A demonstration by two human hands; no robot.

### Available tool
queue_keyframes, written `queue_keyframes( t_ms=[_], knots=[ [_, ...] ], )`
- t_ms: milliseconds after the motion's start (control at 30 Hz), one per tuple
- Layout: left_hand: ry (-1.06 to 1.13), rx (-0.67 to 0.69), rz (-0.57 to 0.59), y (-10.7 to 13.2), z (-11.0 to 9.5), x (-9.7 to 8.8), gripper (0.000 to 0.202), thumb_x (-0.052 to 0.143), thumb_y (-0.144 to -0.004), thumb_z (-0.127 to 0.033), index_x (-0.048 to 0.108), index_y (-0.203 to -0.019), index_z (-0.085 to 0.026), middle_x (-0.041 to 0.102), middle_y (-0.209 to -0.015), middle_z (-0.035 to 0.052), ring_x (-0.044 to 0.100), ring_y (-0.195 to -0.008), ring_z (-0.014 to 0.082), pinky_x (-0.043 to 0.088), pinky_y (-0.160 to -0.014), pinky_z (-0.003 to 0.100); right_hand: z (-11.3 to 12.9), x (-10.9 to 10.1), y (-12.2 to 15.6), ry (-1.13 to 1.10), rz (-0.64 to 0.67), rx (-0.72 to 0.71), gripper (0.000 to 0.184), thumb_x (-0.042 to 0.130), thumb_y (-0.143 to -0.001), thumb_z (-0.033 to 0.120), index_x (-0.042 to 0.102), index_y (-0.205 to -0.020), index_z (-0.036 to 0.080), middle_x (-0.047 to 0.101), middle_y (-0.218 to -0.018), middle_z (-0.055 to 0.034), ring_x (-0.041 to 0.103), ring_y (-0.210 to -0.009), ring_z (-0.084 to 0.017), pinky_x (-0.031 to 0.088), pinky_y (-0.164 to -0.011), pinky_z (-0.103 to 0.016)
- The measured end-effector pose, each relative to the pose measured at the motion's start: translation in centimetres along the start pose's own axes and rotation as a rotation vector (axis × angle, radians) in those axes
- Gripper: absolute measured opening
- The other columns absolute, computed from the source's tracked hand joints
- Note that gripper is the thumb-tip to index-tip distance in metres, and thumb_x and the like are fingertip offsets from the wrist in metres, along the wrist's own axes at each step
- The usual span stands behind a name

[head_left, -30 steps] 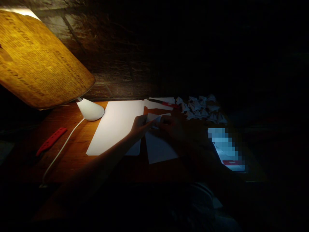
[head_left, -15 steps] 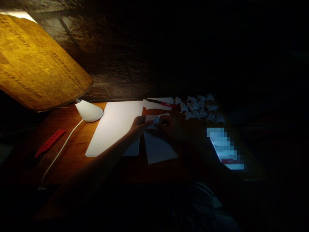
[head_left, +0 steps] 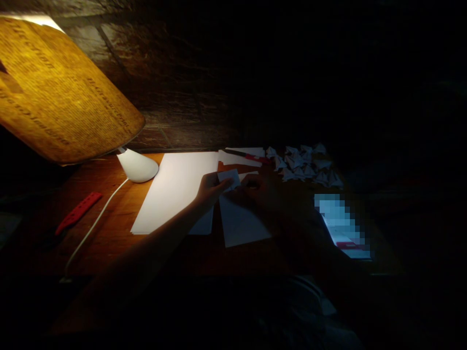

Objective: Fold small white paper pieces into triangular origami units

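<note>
My left hand (head_left: 208, 188) pinches a small folded piece of white paper (head_left: 229, 178) between thumb and fingers. At its right edge, the curled fingers of my right hand (head_left: 260, 188) close on the same paper, though deep shadow blurs the fingertips. Beneath both hands lies a white paper sheet (head_left: 242, 223). A stack of white paper (head_left: 175, 194) is spread to the left, partly covered by my left forearm.
Several folded paper shapes (head_left: 302, 165) cluster at the back right. A dark and red tool (head_left: 246, 155) rests on paper strips (head_left: 237, 159). The lamp base (head_left: 136, 166), white cord (head_left: 97, 221) and red-handled tool (head_left: 78, 212) are left; a lit phone (head_left: 345, 226) is right.
The folded paper has turned in my fingers, so a broader flat face now shows. Both hands stay close together over the sheet. The view has shifted slightly.
</note>
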State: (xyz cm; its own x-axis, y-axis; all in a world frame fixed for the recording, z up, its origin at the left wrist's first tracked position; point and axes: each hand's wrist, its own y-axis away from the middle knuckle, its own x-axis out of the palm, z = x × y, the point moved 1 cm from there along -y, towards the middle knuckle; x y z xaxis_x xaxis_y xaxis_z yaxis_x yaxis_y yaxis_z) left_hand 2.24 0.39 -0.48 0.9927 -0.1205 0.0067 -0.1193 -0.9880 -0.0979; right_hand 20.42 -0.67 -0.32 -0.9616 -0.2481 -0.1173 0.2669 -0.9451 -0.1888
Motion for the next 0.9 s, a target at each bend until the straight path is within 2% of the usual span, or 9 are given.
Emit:
queue_keyframes(
  t_ms=[133,300,567,733,900],
  knots=[
    [0.049,-0.043,0.062,-0.05,0.28,-0.17,0.036,0.087,-0.067,-0.043,0.068,-0.07,-0.013,0.064,-0.06,0.0005,0.057,-0.052,0.0102,0.043,-0.049,0.021,0.17,-0.32,-0.15,-0.111,-0.028,0.03,0.025,0.076,-0.075,0.038,0.061,-0.063,0.021,0.057,-0.063,0.0028,0.051,-0.062,-0.013,0.042,-0.061,-0.028],
    [0.074,-0.106,0.155,-0.16,0.41,-0.27,0.032,0.087,-0.065,-0.037,0.072,-0.076,-0.01,0.068,-0.065,0.0027,0.059,-0.055,0.0107,0.044,-0.052,0.021,0.61,-0.57,-0.21,-0.181,-0.023,0.083,0.026,0.078,-0.073,0.04,0.063,-0.065,0.021,0.057,-0.062,0.0034,0.05,-0.058,-0.012,0.042,-0.059,-0.027],
    [0.087,-0.091,0.186,-0.12,0.15,-0.28,0.029,0.087,-0.067,-0.035,0.071,-0.073,-0.012,0.068,-0.064,0.0019,0.059,-0.054,0.0103,0.045,-0.053,0.021,0.32,-0.25,-0.18,-0.173,-0.034,0.072,0.025,0.076,-0.074,0.04,0.061,-0.066,0.021,0.056,-0.064,0.0033,0.048,-0.06,-0.012,0.041,-0.06,-0.028],
    [0.001,0.005,0.161,0.08,0.04,-0.2,0.033,0.086,-0.072,-0.042,0.07,-0.073,-0.013,0.066,-0.064,0.0014,0.057,-0.055,0.01,0.042,-0.051,0.021,0.27,-0.52,-0.19,-0.019,0.026,-0.036,0.021,0.068,-0.081,0.037,0.06,-0.069,0.021,0.059,-0.068,0.0018,0.051,-0.065,-0.014,0.041,-0.063,-0.028],
    [-0.086,0.095,0.153,0.23,-0.29,0.0,0.038,0.085,-0.075,-0.049,0.07,-0.073,-0.015,0.067,-0.066,0.0025,0.057,-0.058,0.0107,0.041,-0.052,0.021,0.84,-0.81,0.19,0.23,-0.045,-0.18,0.019,0.064,-0.087,0.035,0.059,-0.074,0.022,0.061,-0.073,-0.0004,0.053,-0.069,-0.016,0.04,-0.062,-0.029]
  ],
)
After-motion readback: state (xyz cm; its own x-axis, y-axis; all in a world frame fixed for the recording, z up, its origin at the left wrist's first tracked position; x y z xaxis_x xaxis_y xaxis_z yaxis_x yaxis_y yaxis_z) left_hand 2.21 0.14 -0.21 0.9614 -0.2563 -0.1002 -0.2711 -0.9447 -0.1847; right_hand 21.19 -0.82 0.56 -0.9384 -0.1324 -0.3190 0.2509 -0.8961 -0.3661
